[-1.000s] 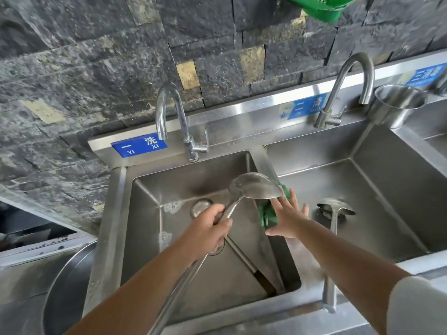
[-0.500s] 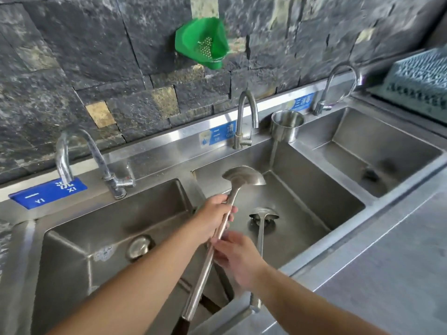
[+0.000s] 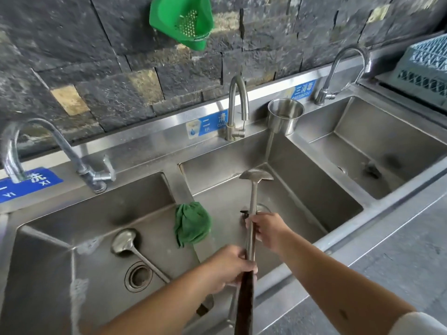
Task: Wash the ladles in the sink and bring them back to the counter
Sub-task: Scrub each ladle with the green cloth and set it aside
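Ladles are what you are moving, and they sit in two places: one [image 3: 252,201] is up in both your hands over the middle basin [image 3: 302,189], and another [image 3: 135,250] lies in the left basin [image 3: 48,238], bowl up near the drain [image 3: 138,276]. A second shaft seems to run alongside the held one; I cannot tell whether it is a third ladle.

Start with the sink [image 3: 169,155] as a whole: three steel basins, walls probably wet and slick, so lift clear of the dividers instead of dragging metal across them. The counter [image 3: 399,250] lies to your right, just past the front rim; it is likely the place to carry to.

Then the held ladle. Its bowl points away from you, towards the middle tap [image 3: 238,107]. If it needs rinsing, bring the bowl under the spout before you turn the water on, and tilt it so it drains into the basin.

Your left hand [image 3: 227,269] is curled round the shaft where the steel meets the dark handle; your right hand [image 3: 264,230] pinches the shaft higher up. Keep the lower grip firm, since a long wet shaft tends to twist.

The green cloth [image 3: 192,224] hangs over the divider between the left and middle basins, within reach for wiping.
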